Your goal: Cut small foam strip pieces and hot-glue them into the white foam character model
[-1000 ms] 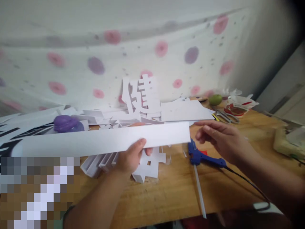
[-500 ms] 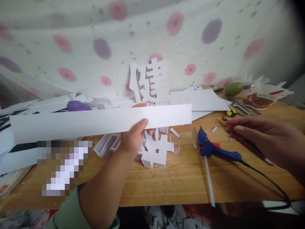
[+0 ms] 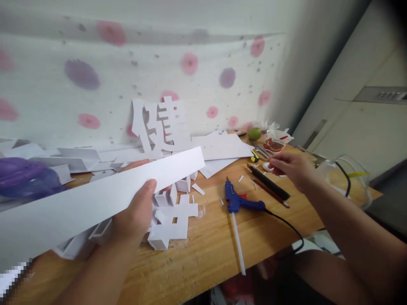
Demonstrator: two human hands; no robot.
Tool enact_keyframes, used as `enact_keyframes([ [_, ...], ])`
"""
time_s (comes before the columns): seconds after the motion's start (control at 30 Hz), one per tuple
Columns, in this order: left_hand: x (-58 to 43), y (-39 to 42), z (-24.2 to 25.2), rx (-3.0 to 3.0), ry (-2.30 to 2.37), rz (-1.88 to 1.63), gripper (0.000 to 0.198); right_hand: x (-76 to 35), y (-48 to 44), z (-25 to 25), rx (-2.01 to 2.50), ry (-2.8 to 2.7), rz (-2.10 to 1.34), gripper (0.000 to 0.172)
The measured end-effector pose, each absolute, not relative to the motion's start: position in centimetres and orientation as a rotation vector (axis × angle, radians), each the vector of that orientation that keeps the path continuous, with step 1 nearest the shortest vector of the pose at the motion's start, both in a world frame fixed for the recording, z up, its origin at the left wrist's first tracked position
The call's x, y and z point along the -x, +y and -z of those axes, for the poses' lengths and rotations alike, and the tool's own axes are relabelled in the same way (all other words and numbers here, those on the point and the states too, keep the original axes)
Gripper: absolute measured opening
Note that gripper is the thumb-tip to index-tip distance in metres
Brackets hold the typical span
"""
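My left hand grips a long white strip, thumb on its face and fingers behind it. The strip slants up to the right. My right hand is over the back right of the table, its fingers pinched together near a small white object; what they hold, if anything, is too small to name. Between the hands lies a blue glue gun with a white stick out of its rear. Below the strip's end stands a partly built white cut-out shape.
A white cut-out character leans on the spotted curtain. White sheets, a green fruit, a printed bowl, a black knife and a pencil lie at the back right. The purple object is at left.
The view has turned right, showing a cabinet. The strip now tilts up at its right end. My right hand has reached farther back, past the black knife, with its fingers closer together.
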State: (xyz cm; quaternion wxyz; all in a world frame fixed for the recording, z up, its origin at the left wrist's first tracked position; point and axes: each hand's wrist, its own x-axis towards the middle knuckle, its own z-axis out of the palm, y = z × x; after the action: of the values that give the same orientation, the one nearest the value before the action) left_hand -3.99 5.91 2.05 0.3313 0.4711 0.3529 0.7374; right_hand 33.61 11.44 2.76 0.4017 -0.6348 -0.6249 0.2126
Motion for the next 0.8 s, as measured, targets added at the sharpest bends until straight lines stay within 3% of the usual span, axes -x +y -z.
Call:
enact_keyframes([
  [0.17,3.5,6.1,-2.4,-1.156,0.865,-1.928,0.031,-35.1,11.6,-0.8,1.836,-1.996,-0.392,0.007],
  [0.47,3.4,5.6,-2.5,-1.154,0.831,-1.892,0.034,-32.3,10.7,-0.7,1.768,-2.35,-0.281,0.016],
  [0.8,3.4,5.6,-2.7,-1.106,0.825,-1.928,0.033,-34.3,12.4,-0.2,1.97,-2.245,0.001,0.021],
])
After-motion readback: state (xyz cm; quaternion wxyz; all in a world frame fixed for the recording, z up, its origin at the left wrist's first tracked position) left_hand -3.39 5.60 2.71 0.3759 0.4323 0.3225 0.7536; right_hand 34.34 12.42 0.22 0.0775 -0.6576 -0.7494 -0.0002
